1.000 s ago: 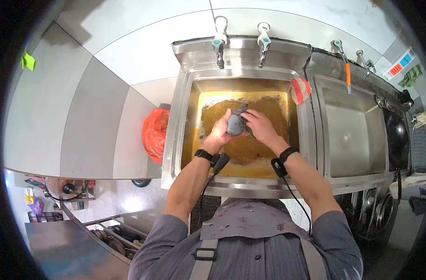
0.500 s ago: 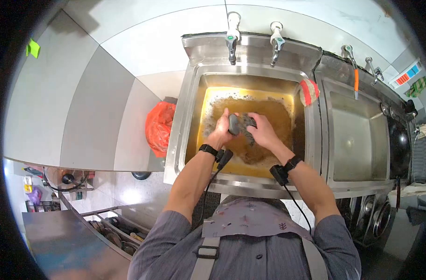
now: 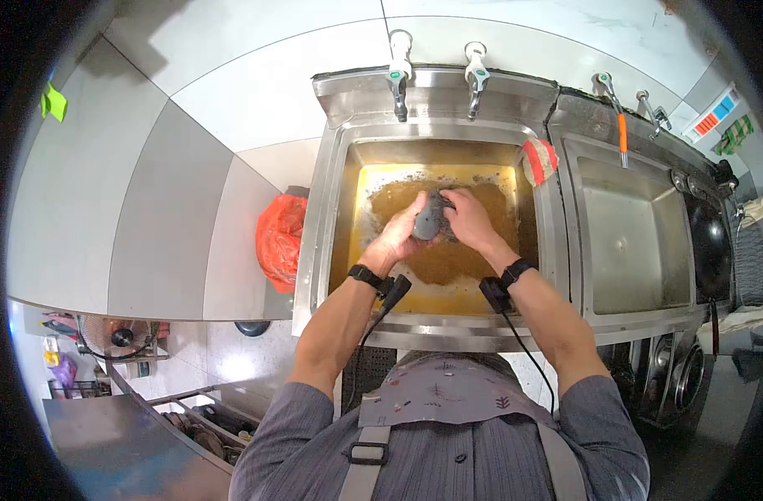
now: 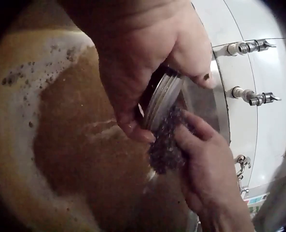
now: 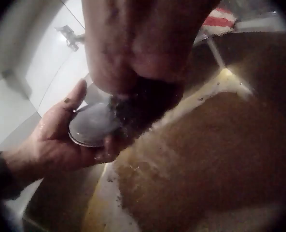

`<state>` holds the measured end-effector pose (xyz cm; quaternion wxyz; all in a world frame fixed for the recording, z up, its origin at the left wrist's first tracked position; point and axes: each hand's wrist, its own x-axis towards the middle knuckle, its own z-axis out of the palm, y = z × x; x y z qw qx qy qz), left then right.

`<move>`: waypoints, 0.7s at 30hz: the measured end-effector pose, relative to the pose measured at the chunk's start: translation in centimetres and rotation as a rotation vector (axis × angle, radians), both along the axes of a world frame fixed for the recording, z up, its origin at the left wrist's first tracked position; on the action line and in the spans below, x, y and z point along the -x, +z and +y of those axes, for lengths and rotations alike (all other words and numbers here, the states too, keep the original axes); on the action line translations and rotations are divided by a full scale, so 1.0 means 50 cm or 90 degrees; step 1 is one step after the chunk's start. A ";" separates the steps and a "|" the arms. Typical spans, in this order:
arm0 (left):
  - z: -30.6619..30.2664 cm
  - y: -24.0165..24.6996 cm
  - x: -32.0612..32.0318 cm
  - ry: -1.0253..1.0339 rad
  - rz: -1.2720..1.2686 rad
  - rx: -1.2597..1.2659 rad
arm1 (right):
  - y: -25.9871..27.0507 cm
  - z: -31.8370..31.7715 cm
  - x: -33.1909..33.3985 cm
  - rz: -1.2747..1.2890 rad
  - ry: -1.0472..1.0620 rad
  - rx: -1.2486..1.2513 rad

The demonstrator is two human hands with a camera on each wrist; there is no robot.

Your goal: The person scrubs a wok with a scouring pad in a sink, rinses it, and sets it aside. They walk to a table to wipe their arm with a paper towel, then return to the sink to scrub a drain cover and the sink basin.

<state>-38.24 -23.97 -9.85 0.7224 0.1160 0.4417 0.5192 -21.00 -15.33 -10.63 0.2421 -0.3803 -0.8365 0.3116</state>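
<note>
In the head view my left hand (image 3: 398,237) grips a round grey metal dish (image 3: 428,222) over the sink water. Several ridged rims, stacked like thin dishes, show along the dish's edge (image 4: 160,99) in the left wrist view. My right hand (image 3: 473,222) holds a dark, curly wire scourer (image 4: 168,147) against the dish's right side. From the right wrist view, the left thumb lies along one edge of the dish (image 5: 92,124), with fingers beneath it. The scourer is mostly hidden there behind the right hand.
Brown, murky water with floating bits fills the steel sink (image 3: 553,250). A red-and-white cloth (image 3: 540,161) lies on its right rim. Two taps (image 3: 398,79) stand behind. A second basin (image 3: 636,250) is to the right, an orange-red bag (image 3: 279,242) to the left.
The dish tipped on edge as the scourer moved down its right side, then turned its flat face up again. Both hands stay over the water, and the head view shifted and came back.
</note>
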 end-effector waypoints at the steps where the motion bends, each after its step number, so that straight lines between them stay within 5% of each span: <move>1: -0.004 -0.001 0.012 0.001 0.000 0.000 | 0.006 -0.003 -0.012 0.000 0.001 0.000; 4: -0.010 0.010 0.044 -0.065 -0.008 -0.086 | 0.019 -0.014 -0.042 -0.130 0.012 0.057; 6: -0.014 0.039 0.053 -0.054 -0.058 -0.157 | 0.005 -0.012 -0.060 -0.369 0.058 0.015; 9: -0.019 0.057 0.064 -0.062 -0.016 -0.224 | -0.011 -0.015 -0.089 -0.401 0.075 -0.010; 13: -0.029 0.083 0.062 -0.071 -0.009 -0.255 | 0.031 -0.019 -0.118 -0.324 0.116 0.008; 15: -0.025 0.072 0.064 -0.075 0.049 -0.253 | 0.068 -0.024 -0.125 -0.097 0.122 0.226; 16: -0.020 0.060 0.058 -0.032 0.205 -0.155 | 0.062 -0.026 -0.126 -0.100 0.099 0.223; 17: 0.002 -0.016 0.083 -0.156 0.590 -0.132 | 0.042 -0.028 -0.121 -0.265 0.107 0.090; 18: -0.014 0.025 0.055 -0.217 0.942 -0.084 | 0.029 -0.034 -0.125 -0.432 0.116 -0.040; 21: -0.044 0.037 0.026 -0.168 0.999 -0.138 | 0.041 -0.066 -0.143 -0.290 0.071 -0.066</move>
